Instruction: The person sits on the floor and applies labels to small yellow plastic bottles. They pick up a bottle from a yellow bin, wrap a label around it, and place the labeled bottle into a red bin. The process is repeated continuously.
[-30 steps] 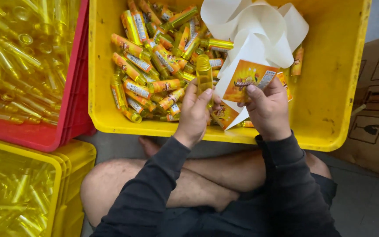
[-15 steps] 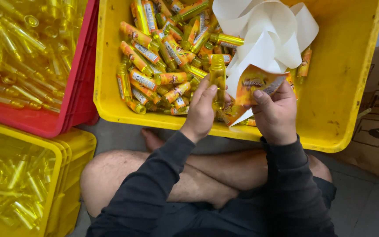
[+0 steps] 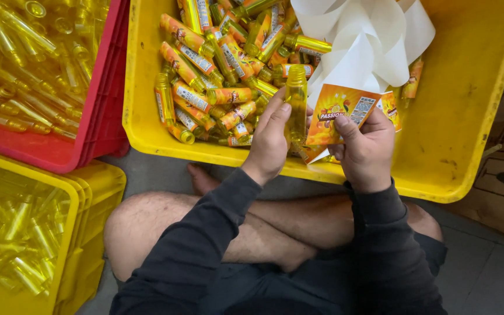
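Left hand: the left hand is in the middle of the frame. Its fingers are closed around a small clear yellow plastic bottle, which stands upright.
Right hand: the right hand is just right of the middle. Its thumb and fingers pinch an orange paper sticker label. The label sits just beside the bottle.
White strip: a long curly white paper backing strip loops up from the label to the top of the frame.
Big bin: a big yellow plastic bin fills the top and right of the frame. Both hands are over its near edge.
Pile in bin: many small bottles with orange labels lie in a heap in the left part of the bin.
Upper left: a red plastic crate holds plain yellow bottles with no labels.
Lower left: another yellow crate holds more plain yellow bottles.
Bottom: the person sits with crossed bare legs and wears dark long sleeves.
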